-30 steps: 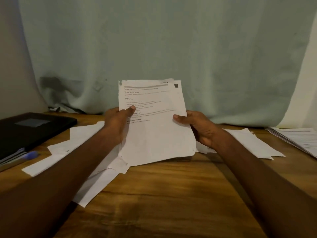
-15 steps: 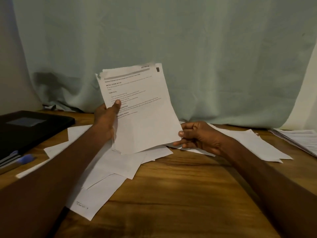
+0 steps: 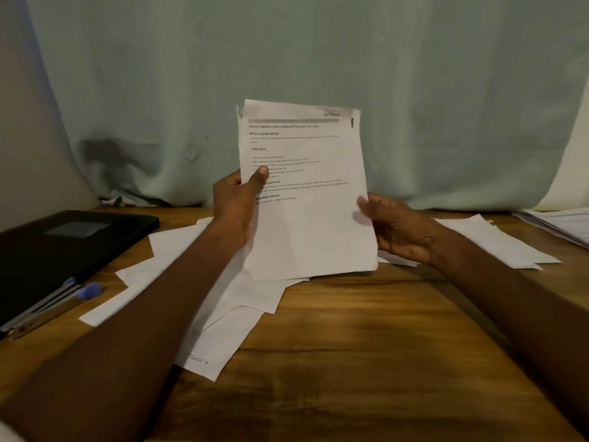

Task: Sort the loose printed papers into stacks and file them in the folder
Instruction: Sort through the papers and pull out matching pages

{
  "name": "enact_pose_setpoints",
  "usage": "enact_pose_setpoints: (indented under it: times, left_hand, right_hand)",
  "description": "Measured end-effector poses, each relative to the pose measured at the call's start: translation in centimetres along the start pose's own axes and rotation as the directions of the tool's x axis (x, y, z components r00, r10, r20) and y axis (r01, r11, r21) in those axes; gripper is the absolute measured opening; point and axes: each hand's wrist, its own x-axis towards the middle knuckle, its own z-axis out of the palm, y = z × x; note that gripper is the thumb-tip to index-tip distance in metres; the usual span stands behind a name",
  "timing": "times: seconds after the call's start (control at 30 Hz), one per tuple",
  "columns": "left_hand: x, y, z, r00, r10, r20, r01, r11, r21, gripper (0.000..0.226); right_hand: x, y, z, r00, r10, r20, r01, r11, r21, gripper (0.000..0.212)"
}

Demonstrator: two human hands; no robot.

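both thumbs on paper sheaf (image 3: 306, 199), left hand (image 3: 236, 202) pinching, right hand (image 3: 395, 228) seemingly gripping edge

I see my left hand (image 3: 237, 202) and right hand (image 3: 393, 226) gripping a sheaf of printed papers (image 3: 306, 193) upright above the wooden bench (image 3: 366, 346). Loose sheets (image 3: 223, 330) lie beneath, a black folder (image 3: 63, 247) far left, another stack (image 3: 561, 223) far right.

We face a brown wooden table (image 3: 366, 362); behind it hangs a wrinkled pale green fabric curtain (image 3: 287, 52), dimly lit.
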Motion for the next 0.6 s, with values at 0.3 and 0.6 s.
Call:
enact_pose_setpoints:
  times: [0.3, 0.6]
  left_hand:
    - [-0.5, -0.6, -0.8, 0.839, -0.344, 0.42, 0.186, 0.909, 0.373, 0.037]
    - [-0.8, -0.6, -1.2, 0.757, -0.452, 0.472, 0.247, 0.866, 0.434, 0.037]
  right_hand:
    - [1.4, 0.0, -2.0, 0.868, -0.152, -0.473, 0.24, 0.962, 0.13, 0.035]
    - [1.4, -0.1, -3.1, 0.838, -0.168, -0.519, 0.223, 0.974, 0.046, 0.027]
